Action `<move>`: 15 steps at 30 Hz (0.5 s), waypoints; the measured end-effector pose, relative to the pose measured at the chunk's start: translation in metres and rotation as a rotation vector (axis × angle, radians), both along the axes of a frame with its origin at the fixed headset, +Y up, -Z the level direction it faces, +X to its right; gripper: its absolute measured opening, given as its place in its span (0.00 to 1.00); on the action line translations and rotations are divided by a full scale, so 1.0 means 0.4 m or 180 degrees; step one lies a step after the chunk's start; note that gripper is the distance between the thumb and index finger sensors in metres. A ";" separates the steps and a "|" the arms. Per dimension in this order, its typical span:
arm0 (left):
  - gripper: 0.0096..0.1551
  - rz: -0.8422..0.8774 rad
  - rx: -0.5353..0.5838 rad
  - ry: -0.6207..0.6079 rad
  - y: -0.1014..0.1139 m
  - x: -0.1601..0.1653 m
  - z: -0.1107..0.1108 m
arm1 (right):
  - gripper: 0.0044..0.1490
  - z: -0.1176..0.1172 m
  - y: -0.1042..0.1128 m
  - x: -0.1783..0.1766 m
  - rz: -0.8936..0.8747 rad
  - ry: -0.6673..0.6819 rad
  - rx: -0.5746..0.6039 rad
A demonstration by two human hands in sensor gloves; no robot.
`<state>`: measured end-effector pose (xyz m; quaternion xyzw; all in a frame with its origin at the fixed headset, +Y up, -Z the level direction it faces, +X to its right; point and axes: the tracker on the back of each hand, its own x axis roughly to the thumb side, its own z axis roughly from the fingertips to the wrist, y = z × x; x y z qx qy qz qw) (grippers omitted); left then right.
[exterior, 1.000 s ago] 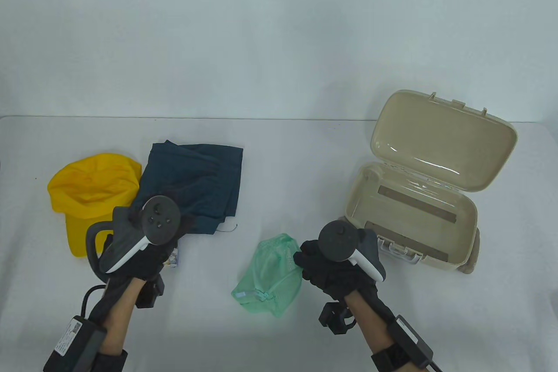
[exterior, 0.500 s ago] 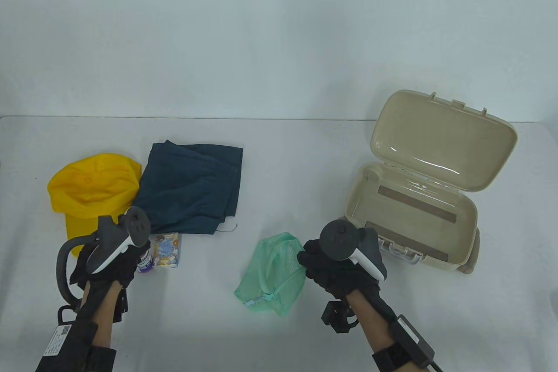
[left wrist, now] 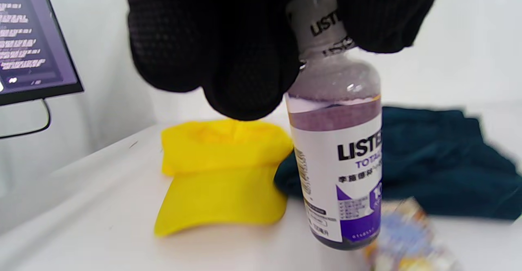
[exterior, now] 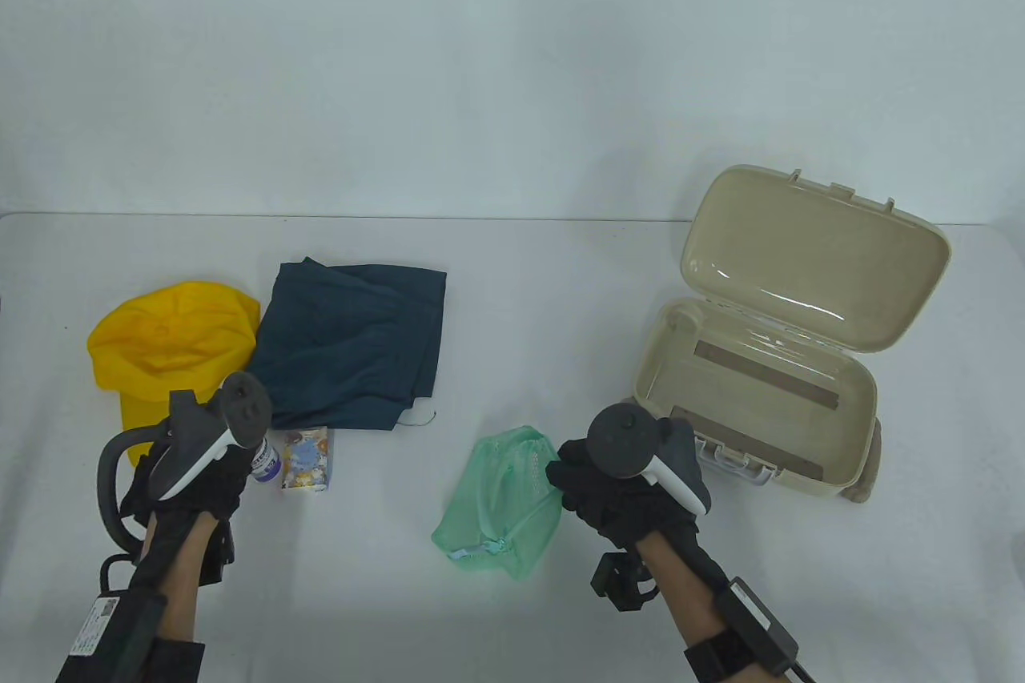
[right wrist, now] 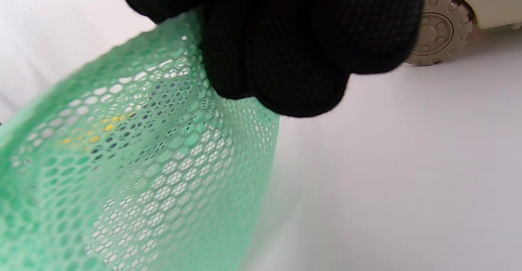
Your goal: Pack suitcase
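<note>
left grip (exterior: 192,467): pinches mouthwash bottle (left wrist: 336,148) by cap | right grip (exterior: 617,487): clutches green mesh bag (exterior: 500,503) edge

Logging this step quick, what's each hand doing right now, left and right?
Left hand: pinches the mouthwash bottle by its cap.
Right hand: grips the green mesh bag at its top edge.

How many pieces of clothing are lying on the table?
2: a yellow cap at the left, and a folded dark blue garment right beside it. More could be hidden underneath.
</note>
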<state>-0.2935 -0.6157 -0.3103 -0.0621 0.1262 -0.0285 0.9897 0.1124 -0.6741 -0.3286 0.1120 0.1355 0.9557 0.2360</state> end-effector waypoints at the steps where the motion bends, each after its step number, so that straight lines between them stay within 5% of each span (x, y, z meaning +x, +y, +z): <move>1: 0.35 0.0073 0.0121 -0.0070 0.029 0.011 0.009 | 0.26 0.000 0.000 0.000 -0.0001 0.0000 0.0005; 8: 0.35 0.0864 0.0772 -0.0799 0.155 0.141 0.065 | 0.26 0.001 0.000 -0.003 -0.0041 -0.0001 0.0016; 15: 0.35 0.1363 0.0887 -0.1543 0.145 0.309 0.090 | 0.26 0.004 -0.001 -0.007 -0.0139 0.0034 0.0009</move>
